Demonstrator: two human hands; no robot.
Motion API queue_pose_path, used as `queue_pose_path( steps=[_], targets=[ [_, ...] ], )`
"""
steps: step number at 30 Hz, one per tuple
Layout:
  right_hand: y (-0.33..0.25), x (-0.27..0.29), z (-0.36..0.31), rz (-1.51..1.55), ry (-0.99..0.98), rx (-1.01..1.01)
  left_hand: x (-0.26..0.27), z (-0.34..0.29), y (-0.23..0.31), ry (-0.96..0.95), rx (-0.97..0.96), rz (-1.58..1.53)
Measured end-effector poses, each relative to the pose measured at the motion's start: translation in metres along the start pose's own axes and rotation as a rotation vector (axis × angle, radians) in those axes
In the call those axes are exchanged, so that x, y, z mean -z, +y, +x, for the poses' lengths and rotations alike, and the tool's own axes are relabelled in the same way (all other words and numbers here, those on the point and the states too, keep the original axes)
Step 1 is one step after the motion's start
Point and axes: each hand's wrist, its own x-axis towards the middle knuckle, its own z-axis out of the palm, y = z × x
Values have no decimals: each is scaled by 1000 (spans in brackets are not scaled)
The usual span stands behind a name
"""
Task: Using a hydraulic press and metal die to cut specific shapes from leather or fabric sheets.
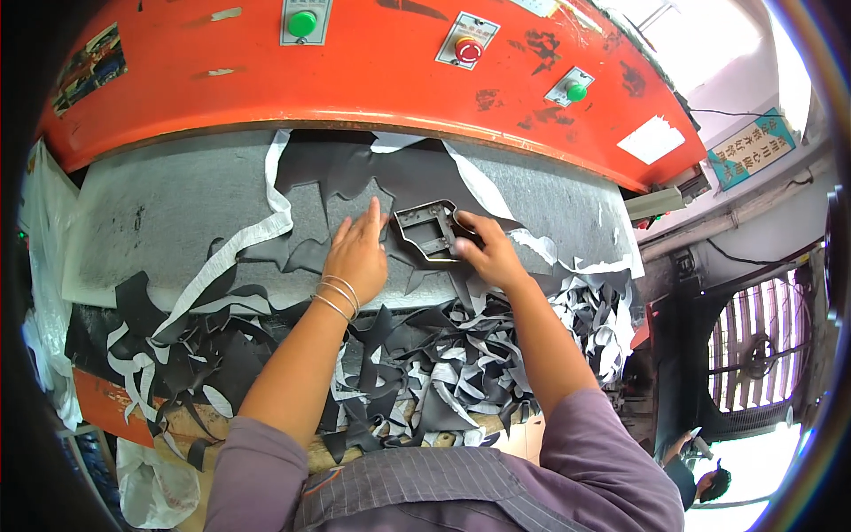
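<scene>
My right hand (487, 253) grips the right side of a cutting die (413, 216), a metal frame with a hollow middle, thumb and fingers around its edge. The die rests on or just above a dark sheet of material (346, 164) with a whitish underside; whether it touches cannot be told. My left hand (357, 255) lies flat beside the die on its left, fingers stretched out over the sheet and holding nothing. Shapes have been cut out of the sheet, and the grey work surface (177, 191) shows through the gaps. A pale strip (226, 253) curls off its left side.
An orange press beam (372, 80) spans the far side, bearing green buttons (302, 23) and a red stop button (468, 50). Dark and white offcuts (443, 372) heap along the near edge. Plastic bags (49, 257) hang at left. Another person (700, 479) is at the lower right, near a fan (758, 346).
</scene>
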Motion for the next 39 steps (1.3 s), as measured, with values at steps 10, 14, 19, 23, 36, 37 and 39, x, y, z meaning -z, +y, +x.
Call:
queue_pose_path(
  steps=[10,14,19,23,36,37,39],
  targets=[
    [26,7,-19,-103,-15,-1,-4,12,-3,80,-59,-98],
    [32,4,-17,-111,13,26,-5,16,-1,84,-36,-65],
    [37,-2,-22,-85,137,-81,-6,21,1,66,-38,-79],
    [42,7,-18,-69,101,-59,-10,22,3,90,-65,-17],
    [47,6,-14,-82,159,-13,-6,24,2,48,-71,-3],
    [45,6,-14,-92,166,-11,-6,24,3,42,-73,7],
    [45,7,-16,-99,172,-8,-5,24,4,35,-75,18]
  ],
)
